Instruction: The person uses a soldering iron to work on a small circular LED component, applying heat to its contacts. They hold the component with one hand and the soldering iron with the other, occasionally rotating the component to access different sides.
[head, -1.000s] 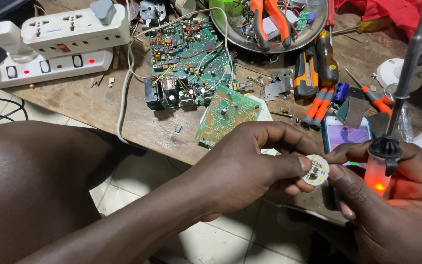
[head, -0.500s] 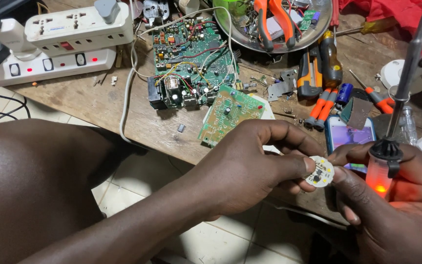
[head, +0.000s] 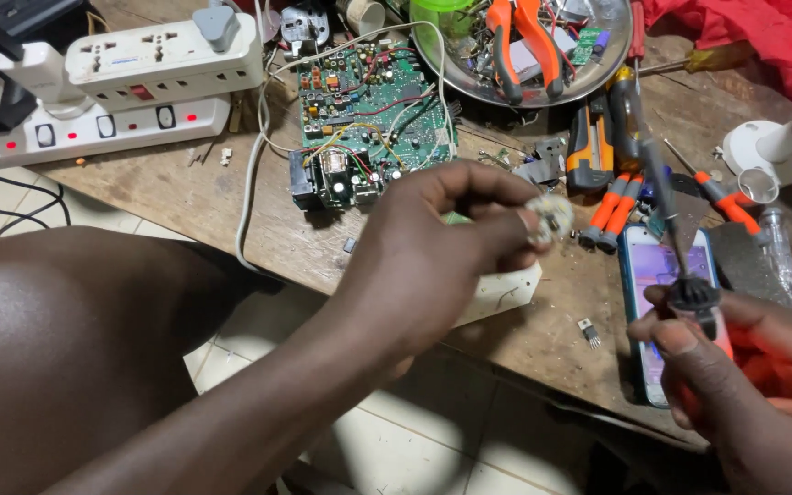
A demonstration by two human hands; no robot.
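Since the earlier frame the left hand (head: 423, 252) has lifted away from the right hand (head: 753, 385), pinching one small round LED board (head: 550, 218) above the wooden bench (head: 185, 197). The right hand stays clamped on one soldering iron (head: 680, 266), near right.

My wooden workbench (head: 185, 197) runs across the upper part of the frame, its top scratched, worn and brown, with its front edge slanting down towards the lower right. Below it, at the bottom centre, I see a floor of pale tiles (head: 387, 449) with thin dark joints. More of the pale floor shows at the far left edge. The light is even and soft.
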